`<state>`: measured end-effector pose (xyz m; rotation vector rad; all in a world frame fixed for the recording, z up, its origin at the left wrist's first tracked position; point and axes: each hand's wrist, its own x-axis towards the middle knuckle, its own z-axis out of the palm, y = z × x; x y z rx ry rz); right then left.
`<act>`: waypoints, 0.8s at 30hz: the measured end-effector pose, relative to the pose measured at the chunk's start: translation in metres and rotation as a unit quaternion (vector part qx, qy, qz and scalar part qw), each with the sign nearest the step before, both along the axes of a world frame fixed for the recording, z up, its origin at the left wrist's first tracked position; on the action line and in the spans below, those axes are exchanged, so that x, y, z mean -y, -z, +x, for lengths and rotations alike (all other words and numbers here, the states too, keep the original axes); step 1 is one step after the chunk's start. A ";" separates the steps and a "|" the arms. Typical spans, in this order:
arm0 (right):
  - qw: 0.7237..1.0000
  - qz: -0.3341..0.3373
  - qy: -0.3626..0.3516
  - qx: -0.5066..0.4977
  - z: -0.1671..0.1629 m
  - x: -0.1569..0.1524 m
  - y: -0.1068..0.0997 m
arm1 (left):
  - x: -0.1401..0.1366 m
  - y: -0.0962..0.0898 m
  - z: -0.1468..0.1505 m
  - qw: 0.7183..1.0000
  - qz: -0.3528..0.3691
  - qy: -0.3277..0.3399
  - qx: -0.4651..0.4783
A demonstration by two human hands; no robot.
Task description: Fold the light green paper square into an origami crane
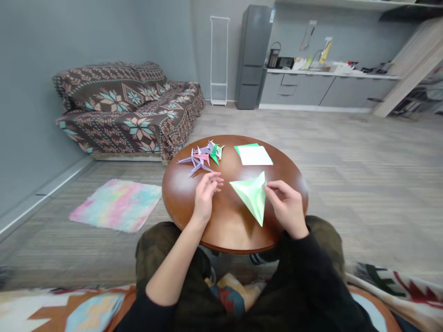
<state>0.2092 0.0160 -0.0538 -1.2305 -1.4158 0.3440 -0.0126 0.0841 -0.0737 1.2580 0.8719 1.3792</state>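
Observation:
Pinched between the thumb and fingers of my right hand [284, 203] is a light green folded paper [252, 193], creased into a pointed, roughly triangular shape. It is held by its right edge above the round brown table [224, 230]. My left hand [206, 193] hovers over the table's left half, fingers apart and slightly curled, with nothing in it. Just beyond that hand lies a pile of folded paper cranes [199, 159] in purple, pink and green. A small stack of square paper sheets [256, 156], white on top with green beneath, rests at the far side.
A patterned covered sofa [131, 110] stands at the far left, with a pastel fluffy rug [117, 205] on the floor before it. At the back are a white rack [219, 60], a grey fridge [254, 57] and a kitchen counter [311, 90]. My knees flank the table's near edge.

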 end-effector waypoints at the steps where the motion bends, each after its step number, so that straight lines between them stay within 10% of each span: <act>1: 1.000 0.010 0.015 -0.015 0.003 0.000 0.002 | 0.002 0.000 0.002 0.999 0.002 0.042 -0.001; 5: 1.000 0.017 0.003 -0.024 0.004 0.002 0.006 | 0.011 -0.004 0.019 0.984 0.024 0.174 -0.040; 24: 0.987 -0.012 -0.132 -0.085 0.004 -0.039 0.001 | -0.026 -0.044 0.060 0.934 0.222 0.124 -0.252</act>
